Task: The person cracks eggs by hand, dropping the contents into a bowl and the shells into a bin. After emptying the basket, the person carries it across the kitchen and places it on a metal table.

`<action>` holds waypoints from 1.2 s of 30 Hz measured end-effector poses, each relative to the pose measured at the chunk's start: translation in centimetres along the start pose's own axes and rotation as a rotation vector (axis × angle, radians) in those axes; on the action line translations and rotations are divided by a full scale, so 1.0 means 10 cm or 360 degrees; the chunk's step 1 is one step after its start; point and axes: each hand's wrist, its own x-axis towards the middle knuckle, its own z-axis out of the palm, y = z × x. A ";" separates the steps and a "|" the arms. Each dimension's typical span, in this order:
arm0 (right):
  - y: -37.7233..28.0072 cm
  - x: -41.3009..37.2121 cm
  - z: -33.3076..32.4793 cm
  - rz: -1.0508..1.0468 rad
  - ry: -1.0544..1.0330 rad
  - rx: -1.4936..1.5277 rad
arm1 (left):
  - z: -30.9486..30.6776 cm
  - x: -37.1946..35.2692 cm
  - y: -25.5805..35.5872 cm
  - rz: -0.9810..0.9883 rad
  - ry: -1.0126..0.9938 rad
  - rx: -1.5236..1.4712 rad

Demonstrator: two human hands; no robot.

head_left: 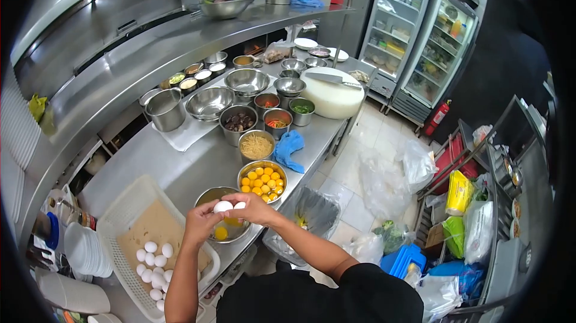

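My left hand (201, 222) and my right hand (255, 208) together hold a cracked white egg (224, 206) over a steel bowl (204, 196). Each hand grips one half of the shell. A yolk (221, 233) hangs or lies below the shell, above the bowl. Just beyond it stands a steel bowl of separated yolks (262, 181). A white plastic basket (129, 215) with several whole eggs (153, 266) on a cardboard sheet sits to the left of my left arm.
The steel counter (180, 167) carries many steel bowls of ingredients, a blue cloth (288, 149), and a round white chopping block with a cleaver (332, 86). Stacked white plates (87, 251) stand at left. Plastic bags and crates crowd the floor at right, near glass-door fridges (420, 35).
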 end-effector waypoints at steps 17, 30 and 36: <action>-0.19 0.11 -0.04 0.0271 -0.0187 -0.0077 | -0.10 0.01 0.16 0.0081 -0.0072 0.0342; -0.25 0.15 -0.05 0.0259 -0.0230 -0.0197 | -0.19 -0.01 0.12 0.0014 -0.0113 0.0159; -0.34 0.18 -0.04 -0.0716 -0.0296 -0.1353 | -0.28 0.00 0.43 0.0298 -0.0348 0.0873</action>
